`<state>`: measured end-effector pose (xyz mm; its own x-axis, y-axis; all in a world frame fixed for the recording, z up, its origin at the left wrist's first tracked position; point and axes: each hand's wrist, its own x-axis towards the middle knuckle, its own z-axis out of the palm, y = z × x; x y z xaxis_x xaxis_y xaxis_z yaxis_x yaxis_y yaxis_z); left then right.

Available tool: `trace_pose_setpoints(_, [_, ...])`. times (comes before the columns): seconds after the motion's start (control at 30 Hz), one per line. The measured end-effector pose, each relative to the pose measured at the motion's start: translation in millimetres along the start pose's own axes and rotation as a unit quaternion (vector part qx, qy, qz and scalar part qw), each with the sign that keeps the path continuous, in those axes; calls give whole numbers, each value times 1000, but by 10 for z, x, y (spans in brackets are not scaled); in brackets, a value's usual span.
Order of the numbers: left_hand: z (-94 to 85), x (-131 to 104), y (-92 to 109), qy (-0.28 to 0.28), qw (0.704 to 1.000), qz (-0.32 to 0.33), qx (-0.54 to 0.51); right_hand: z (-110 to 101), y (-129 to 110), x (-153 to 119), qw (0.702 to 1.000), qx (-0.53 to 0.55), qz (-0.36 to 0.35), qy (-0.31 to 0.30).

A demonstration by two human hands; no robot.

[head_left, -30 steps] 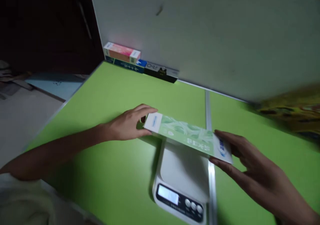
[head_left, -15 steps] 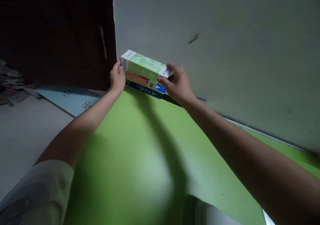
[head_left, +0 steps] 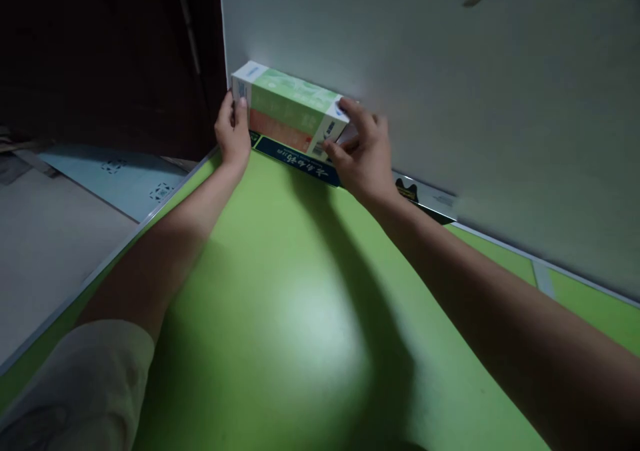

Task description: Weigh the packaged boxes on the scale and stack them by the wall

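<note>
From my remote seat I saw, at the left of the frame, a light blue board on the floor. Right of it, in the upper centre-left, the left hand gripped the left end of the green-and-white carton, thumb on its near face and the other fingers around the end. The carton lay directly between my two hands, each touching its own end, so neither was nearer. Its long axis sloped gently down to the right, alongside the wall. Below it I saw the orange carton, and under that the dark blue carton on the green table. The right hand pinched the right end, index finger on top and thumb low in front; I could not tell whether that thumb also touched the orange carton. Farther right, the black-and-silver carton lay against the wall.
</note>
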<state>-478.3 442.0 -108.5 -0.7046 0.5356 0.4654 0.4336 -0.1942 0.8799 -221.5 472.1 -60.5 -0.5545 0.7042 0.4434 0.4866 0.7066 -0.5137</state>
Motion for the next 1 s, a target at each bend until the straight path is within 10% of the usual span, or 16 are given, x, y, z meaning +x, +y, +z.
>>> trace_pose_setpoints(0.43, [-132, 3, 151, -50, 998, 11, 30, -25, -111, 6, 998, 24, 44, 30])
trace_pose_setpoints(0.6, [-222, -397, 552, 24, 991, 67, 116, -486, 10, -368, 997, -76, 31, -12])
trace_pose_setpoints(0.87, [275, -1652, 1266, -332, 895, 252, 158, -1085, 608, -980, 970, -204, 113, -75])
trace_pose_setpoints(1.0, [418, -1796, 1403, -366, 876, 262, 176, -1114, 757, -917, 959, -236, 105, -116])
